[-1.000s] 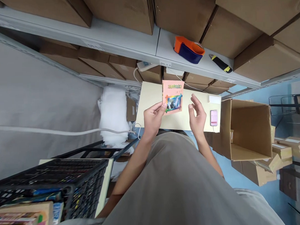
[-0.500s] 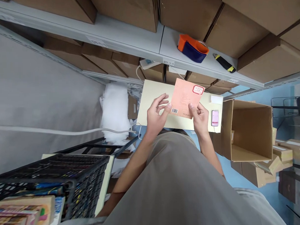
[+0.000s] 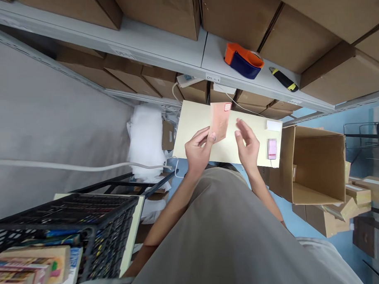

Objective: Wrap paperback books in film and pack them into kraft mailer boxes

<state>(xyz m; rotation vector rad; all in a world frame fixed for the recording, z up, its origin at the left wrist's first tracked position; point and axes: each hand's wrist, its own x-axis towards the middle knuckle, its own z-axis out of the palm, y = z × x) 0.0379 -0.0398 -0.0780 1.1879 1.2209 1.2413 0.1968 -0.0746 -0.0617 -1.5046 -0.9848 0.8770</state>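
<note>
My left hand grips a thin pink book by its lower left edge, thumb on the near face. The book is tilted and turned partly edge-on, with a red-bordered label at its upper right corner. Apart from the book, my right hand is raised to its right with the fingers apart and nothing in them. Both hands are above a pale yellow tabletop. On the right of that top lie a phone with a lit screen and a small white object.
A large open cardboard box stands to the right. On the shelf ahead are an orange and blue tape dispenser and a utility knife, among cardboard boxes. A black crate with books stands at lower left, near white packing material.
My right hand has let go of the book and opened beside it. The book, in my left hand, has turned from facing me to a narrower, slanted view.
</note>
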